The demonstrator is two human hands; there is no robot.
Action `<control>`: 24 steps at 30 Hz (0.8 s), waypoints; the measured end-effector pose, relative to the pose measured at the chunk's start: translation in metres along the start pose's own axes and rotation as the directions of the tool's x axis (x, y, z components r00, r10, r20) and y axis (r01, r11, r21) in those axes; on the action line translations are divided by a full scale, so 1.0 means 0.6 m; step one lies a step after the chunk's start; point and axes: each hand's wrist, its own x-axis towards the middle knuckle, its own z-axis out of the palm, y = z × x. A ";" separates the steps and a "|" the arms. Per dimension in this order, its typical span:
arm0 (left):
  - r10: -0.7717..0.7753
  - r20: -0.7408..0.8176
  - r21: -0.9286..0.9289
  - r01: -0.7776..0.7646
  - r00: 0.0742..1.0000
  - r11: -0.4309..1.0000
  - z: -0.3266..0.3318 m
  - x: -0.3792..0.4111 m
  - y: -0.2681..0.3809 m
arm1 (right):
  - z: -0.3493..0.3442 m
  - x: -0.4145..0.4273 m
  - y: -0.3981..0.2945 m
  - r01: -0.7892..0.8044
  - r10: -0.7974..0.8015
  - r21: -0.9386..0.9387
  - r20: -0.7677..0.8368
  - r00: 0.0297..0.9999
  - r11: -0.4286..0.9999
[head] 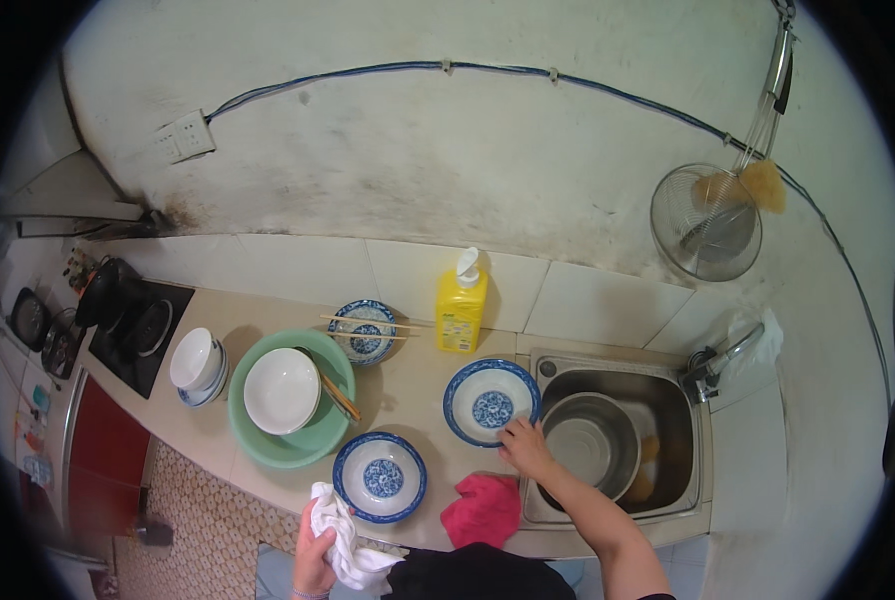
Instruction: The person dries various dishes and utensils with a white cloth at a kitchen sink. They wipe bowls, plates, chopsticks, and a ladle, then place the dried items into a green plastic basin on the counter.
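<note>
My left hand (315,551) grips a crumpled white cloth (346,541) at the counter's front edge. Just right of that cloth is a blue-rimmed white porcelain dish (351,480) with a blue medallion in its centre. My right hand (526,448) has its fingers over the near right rim of a similar blue-and-white dish (468,405), beside the sink. Whether this dish rests on the counter or is slightly raised is hard to tell. A red cloth (483,510) lies crumpled just below it, between the second dish and my body.
A green basin (267,452) holds a white bowl (282,391) and chopsticks (340,396). Behind it, chopsticks lie across a patterned bowl (365,352). A yellow pump bottle (460,311) stands by the wall. The steel sink (687,457) contains a metal pot (582,442). Stacked bowls (195,360) sit near the cooktop (151,330).
</note>
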 end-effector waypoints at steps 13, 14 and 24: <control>0.003 0.075 0.011 -0.003 0.997 1.000 0.121 -0.105 -0.065 | -0.171 -0.179 0.059 -0.518 0.674 0.756 0.139 0.725 0.400; 0.005 0.146 0.012 -0.007 0.989 1.000 0.135 -0.102 -0.074 | -0.172 -0.205 0.071 -0.432 0.734 0.887 0.184 0.654 0.162; 0.339 0.466 0.525 -0.563 0.818 0.638 0.430 -0.048 -0.148 | -0.157 -0.339 0.116 0.051 0.654 0.765 0.512 0.557 -0.642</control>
